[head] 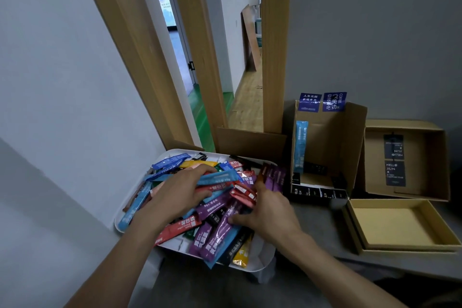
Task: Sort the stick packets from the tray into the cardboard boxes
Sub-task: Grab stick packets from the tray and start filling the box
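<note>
Though heaped every which way, stick packets point(220, 207) all within the white tray point(175, 242): blue, red, purple, yellow and black. Tray at the near left of the grey counter point(315, 217).

Left hand point(175, 197) palm down on the heap, fingers point(200, 170) spread and nearly straight across a light blue packet point(220, 179), with no visible grip on anything. Right hand point(270, 212) at the heap's right side, thumb pressed onto a purple packet point(222, 227), remaining fingers bent down among red and purple packets. Cannot tell whether anything is pinched there.

Right of the tray, three cardboard boxes on the counter. Nearest the tray, a tall box point(332, 137), open at the top, with two blue stickers point(322, 102) on its far flap. Inside, one blue packet point(300, 145) upright against the left wall, and black packets point(315, 170) along the bottom. Further right, a flat box point(432, 162) with two dark packets point(395, 160) end to end inside. Just in front of it, a shallow box point(357, 225), open side up.

Beyond the tray, a wooden door frame point(275, 45) around an open doorway.
</note>
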Motion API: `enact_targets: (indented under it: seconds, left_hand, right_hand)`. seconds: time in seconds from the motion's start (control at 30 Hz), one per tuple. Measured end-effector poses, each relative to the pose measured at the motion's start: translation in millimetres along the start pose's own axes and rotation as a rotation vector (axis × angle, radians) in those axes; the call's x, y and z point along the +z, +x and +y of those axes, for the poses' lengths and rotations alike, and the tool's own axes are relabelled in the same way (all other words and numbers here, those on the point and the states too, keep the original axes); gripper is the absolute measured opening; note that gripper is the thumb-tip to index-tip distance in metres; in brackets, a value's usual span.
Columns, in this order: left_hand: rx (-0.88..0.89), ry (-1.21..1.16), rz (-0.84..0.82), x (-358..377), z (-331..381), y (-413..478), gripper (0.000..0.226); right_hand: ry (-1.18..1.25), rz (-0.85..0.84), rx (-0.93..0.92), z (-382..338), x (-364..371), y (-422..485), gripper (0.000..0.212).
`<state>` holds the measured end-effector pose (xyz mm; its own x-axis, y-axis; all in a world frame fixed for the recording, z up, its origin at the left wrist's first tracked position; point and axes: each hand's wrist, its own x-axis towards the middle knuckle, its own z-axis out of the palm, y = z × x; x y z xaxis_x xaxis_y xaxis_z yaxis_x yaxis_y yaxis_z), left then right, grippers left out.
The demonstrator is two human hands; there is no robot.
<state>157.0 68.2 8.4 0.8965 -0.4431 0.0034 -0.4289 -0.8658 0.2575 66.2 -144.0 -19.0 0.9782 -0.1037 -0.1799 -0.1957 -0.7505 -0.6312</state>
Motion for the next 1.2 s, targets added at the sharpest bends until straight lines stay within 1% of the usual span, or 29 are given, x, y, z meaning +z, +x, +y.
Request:
enact_targets:
  seconds: [0.1, 0.17, 0.23, 0.3, 0.33, 0.47, 0.53, 0.6, 0.67, 0.7, 0.73, 0.77, 0.83, 0.87, 0.9, 0.93, 1.0, 1.07, 1.13, 1.2]
  left_hand:
    - [0.020, -0.005, 0.016, 3, 2, -1, 0.056]
    - [0.031, -0.023, 0.019, 4, 1, -1, 0.059]
    - [0.021, -0.024, 0.012, 4, 1, 0, 0.058]
    - [0.013, -0.035, 0.020, 4, 1, 1, 0.056]
    - [0.019, -0.049, 0.030, 5, 1, 1, 0.055]
    - [0.015, -0.107, 0.031, 5, 2, 5, 0.048]
    - [0.023, -0.115, 0.019, 5, 3, 8, 0.047]
    - [0.046, -0.129, 0.031, 6, 6, 9, 0.042]
    - [0.071, -0.116, 0.045, 7, 8, 9, 0.037]
    - [0.084, -0.108, 0.046, 8, 9, 8, 0.036]
    - [0.095, -0.103, 0.044, 9, 10, 8, 0.037]
    - [0.107, -0.100, 0.043, 11, 11, 8, 0.040]
    - [0.113, -0.105, 0.039, 14, 11, 9, 0.047]
    - [0.109, -0.112, 0.035, 15, 10, 10, 0.049]
    - [0.107, -0.116, 0.033, 16, 10, 12, 0.051]
    - [0.101, -0.118, 0.028, 17, 9, 13, 0.052]
    - [0.083, -0.141, 0.011, 16, 10, 14, 0.052]
    - [0.061, -0.222, 0.018, 15, 9, 16, 0.046]
    - [0.024, -0.376, 0.066, 10, 8, 17, 0.044]
    - [-0.027, -0.514, 0.155, 4, 6, 22, 0.037]
  right_hand:
    - [0.096, 0.004, 0.016, 2, 4, 4, 0.062]
    - [0.217, -0.003, 0.053, 5, 7, 9, 0.049]
    - [0.476, -0.043, 0.128, 6, 4, 11, 0.038]
    - [0.789, -0.102, 0.205, 6, -7, 10, 0.031]
    - [0.907, -0.117, 0.230, 5, -15, 8, 0.029]
    - [1.095, -0.017, 0.216, 4, -37, 13, 0.023]
    - [1.152, 0.055, 0.163, -1, -45, 17, 0.019]
    - [1.080, 0.196, 0.071, -5, -51, 20, 0.012]
    - [0.829, 0.363, -0.035, -7, -53, 24, 0.011]
    - [0.671, 0.402, -0.080, -6, -53, 26, 0.009]
    - [0.541, 0.387, -0.102, -7, -53, 27, 0.008]
    - [0.445, 0.325, -0.101, -7, -52, 29, 0.019]
    - [0.355, 0.157, -0.050, -5, -50, 31, 0.047]
    - [0.327, 0.099, -0.029, -3, -48, 32, 0.056]
    - [0.293, 0.063, -0.025, -2, -45, 33, 0.060]
    - [0.260, 0.053, -0.045, 1, -41, 34, 0.058]
    - [0.194, 0.056, -0.098, 4, -34, 33, 0.046]
    - [0.183, 0.041, -0.141, 4, -29, 31, 0.039]
    - [0.155, 0.021, -0.204, 2, -27, 30, 0.040]
    - [0.058, 0.003, -0.288, -1, -26, 32, 0.042]
